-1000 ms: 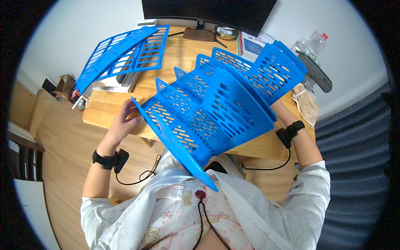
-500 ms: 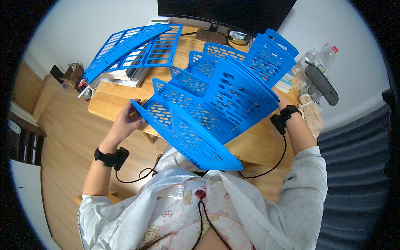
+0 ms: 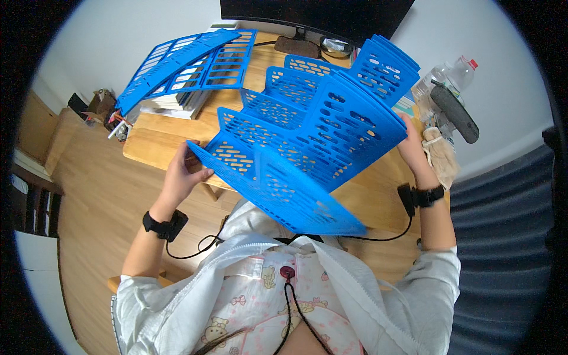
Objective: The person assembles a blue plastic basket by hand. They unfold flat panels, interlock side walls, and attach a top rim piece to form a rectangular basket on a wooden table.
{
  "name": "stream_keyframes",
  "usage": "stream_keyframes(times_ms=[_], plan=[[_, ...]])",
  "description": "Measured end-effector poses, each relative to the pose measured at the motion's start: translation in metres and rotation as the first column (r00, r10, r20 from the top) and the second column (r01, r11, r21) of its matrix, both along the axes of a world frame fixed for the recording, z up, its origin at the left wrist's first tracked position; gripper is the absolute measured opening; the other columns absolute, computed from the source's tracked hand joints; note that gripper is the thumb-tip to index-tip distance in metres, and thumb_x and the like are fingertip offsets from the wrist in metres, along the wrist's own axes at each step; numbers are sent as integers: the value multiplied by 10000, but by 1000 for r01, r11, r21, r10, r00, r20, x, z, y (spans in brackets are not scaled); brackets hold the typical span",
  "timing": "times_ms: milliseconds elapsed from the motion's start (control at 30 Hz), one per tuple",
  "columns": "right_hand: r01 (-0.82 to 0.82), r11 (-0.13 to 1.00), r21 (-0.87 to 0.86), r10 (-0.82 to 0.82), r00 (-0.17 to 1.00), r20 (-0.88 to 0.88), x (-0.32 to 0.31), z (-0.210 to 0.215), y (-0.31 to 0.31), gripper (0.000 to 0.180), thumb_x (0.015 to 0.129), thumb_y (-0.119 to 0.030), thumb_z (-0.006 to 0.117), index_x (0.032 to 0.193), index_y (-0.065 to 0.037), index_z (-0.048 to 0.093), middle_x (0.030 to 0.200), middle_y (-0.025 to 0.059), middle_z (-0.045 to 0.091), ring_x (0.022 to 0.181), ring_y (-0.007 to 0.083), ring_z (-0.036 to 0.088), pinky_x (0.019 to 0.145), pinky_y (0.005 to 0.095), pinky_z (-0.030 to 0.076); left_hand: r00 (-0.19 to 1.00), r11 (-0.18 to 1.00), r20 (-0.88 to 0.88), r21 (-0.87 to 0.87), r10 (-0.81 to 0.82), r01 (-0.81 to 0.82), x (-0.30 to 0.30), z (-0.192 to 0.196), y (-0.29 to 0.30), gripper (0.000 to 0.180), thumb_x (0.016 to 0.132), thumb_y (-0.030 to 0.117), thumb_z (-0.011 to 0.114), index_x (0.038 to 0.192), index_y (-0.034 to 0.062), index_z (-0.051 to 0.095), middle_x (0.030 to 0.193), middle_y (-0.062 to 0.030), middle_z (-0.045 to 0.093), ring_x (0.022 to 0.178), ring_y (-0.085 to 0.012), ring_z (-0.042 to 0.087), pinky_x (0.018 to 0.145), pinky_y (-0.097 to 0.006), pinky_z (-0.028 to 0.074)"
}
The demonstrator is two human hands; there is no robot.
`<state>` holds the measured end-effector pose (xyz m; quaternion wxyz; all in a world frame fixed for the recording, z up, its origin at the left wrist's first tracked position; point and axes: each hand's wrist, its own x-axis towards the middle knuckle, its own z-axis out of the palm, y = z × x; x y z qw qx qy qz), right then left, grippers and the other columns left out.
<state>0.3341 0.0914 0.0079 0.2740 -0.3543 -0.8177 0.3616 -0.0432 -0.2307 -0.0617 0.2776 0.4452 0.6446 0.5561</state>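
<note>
A blue perforated plastic file holder (image 3: pixel 349 127), with several compartments joined side by side, is tilted over the near part of the desk and my lap. My left hand (image 3: pixel 182 176) is closed on its near left corner, the thumb below the edge and the other fingers partly hidden behind the panel. At the right side, my right hand (image 3: pixel 411 147) is at the holder's edge, with most of its fingers hidden behind the blue panel. The front panel (image 3: pixel 284 195) slants down toward my body and its lower right end is blurred.
Flat blue slotted panels (image 3: pixel 177 65) lie over a stack of books (image 3: pixel 177 105) at the desk's far left. A monitor (image 3: pixel 319 15) stands at the back. Plastic bottles (image 3: pixel 458 74), a dark grey case (image 3: pixel 454 112) and a beige cloth item (image 3: pixel 441 155) are along the right.
My right hand has come out from behind the holder and moved nearer along its right edge. The front panel's lower end has swung right; my left hand keeps about the same place.
</note>
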Motion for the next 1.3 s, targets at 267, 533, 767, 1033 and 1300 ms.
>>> stream_keyframes(times_ms=[267,533,767,1033,1300], plan=[[-302,876,-376,407,881,241,34,2,-126,185,849,-178,612,983,-52,584,823,26,600,740,108,545,662,258,444,954,997,-301,-74,4,-27,20,4,-10,514,689,14,768,1114,16,481,985,-70,590,905,-154,580,790,-286,485],[-395,840,-372,499,831,245,33,-23,-184,349,838,-200,658,1140,-45,574,996,79,643,918,138,576,791,303,473,934,995,-351,-96,-60,27,18,-3,-17,443,688,0,750,1066,26,520,923,-57,600,875,-161,595,781,-292,485],[-152,777,-611,109,988,-107,25,-58,-206,321,813,-48,662,1115,-42,555,1040,58,599,903,137,587,748,282,506,931,988,-332,-96,-149,124,20,0,-24,332,712,-29,704,1000,14,545,906,-67,615,876,-165,616,802,-296,498],[-121,666,-736,31,990,-135,26,-57,-211,447,810,46,615,1227,-39,480,1178,70,562,1066,166,538,913,328,461,923,988,-353,-60,-155,143,36,5,-34,231,739,-55,647,940,6,550,861,-101,631,834,-178,636,772,-300,516],[-66,809,-584,49,998,-45,40,-48,-201,290,821,45,599,1100,-31,577,1023,43,632,922,148,602,812,302,503,937,971,-255,-74,-240,229,49,-3,-41,298,759,-30,656,1025,15,530,927,-91,637,882,-165,638,800,-285,520]])
